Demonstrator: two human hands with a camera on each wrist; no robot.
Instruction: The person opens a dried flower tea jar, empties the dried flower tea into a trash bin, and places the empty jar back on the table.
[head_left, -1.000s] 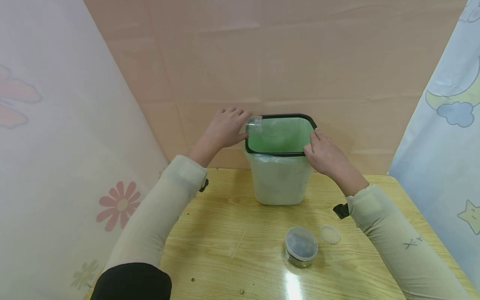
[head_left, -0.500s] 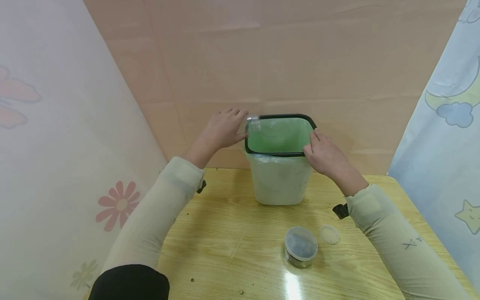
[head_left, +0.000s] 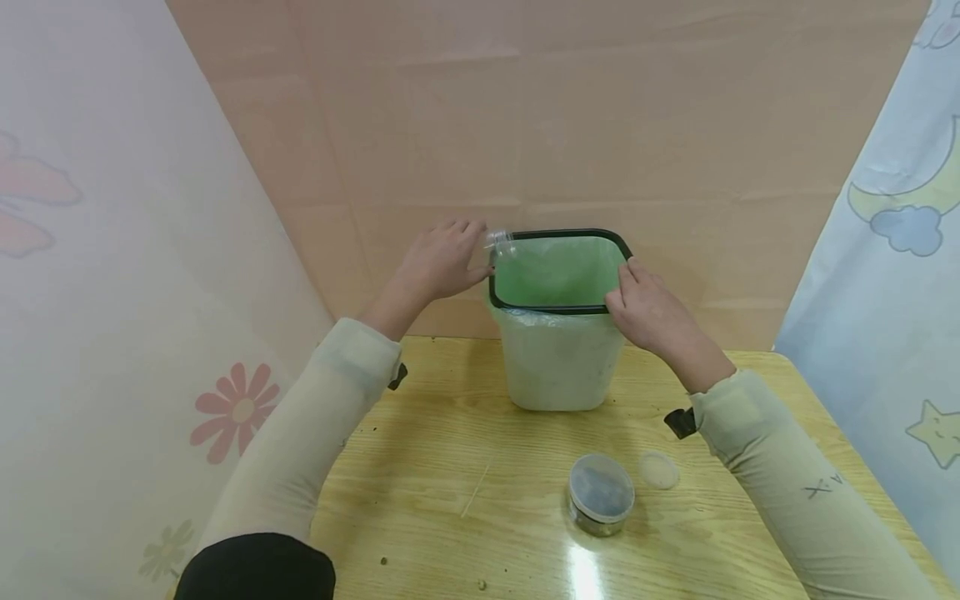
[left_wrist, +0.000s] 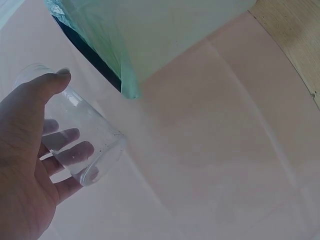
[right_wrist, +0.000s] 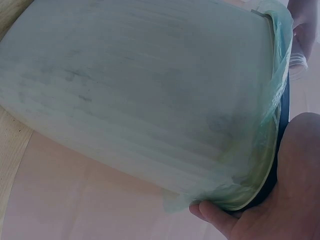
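Observation:
A clear plastic jar [left_wrist: 87, 117] lies in my left hand [head_left: 442, 260], tilted, its ridged mouth facing the bin's left rim in the head view. Fingers show through its wall, and small specks dot one end in the left wrist view. The pale trash bin [head_left: 561, 367] stands upright at the back of the table, fitted with a thin green liner bag [right_wrist: 275, 97] folded over its edge under a black rim [head_left: 551, 309]. At the front right corner my right hand [head_left: 648, 308] grips that rim, fingertips against the bag.
A round, lidded clear container [head_left: 601, 492] with dark contents stands on the wooden table [head_left: 420, 467]. Beside it lies a flat translucent disc [head_left: 659, 470]. A thin pale stick [head_left: 477, 487] and small crumbs lie nearer the middle. A beige backdrop [head_left: 420, 125] rises behind the bin.
My left hand has drifted slightly left with the jar, and the jar's mouth has turned a little and now overlaps less of the bin opening. The right hand and bin stay nearly still.

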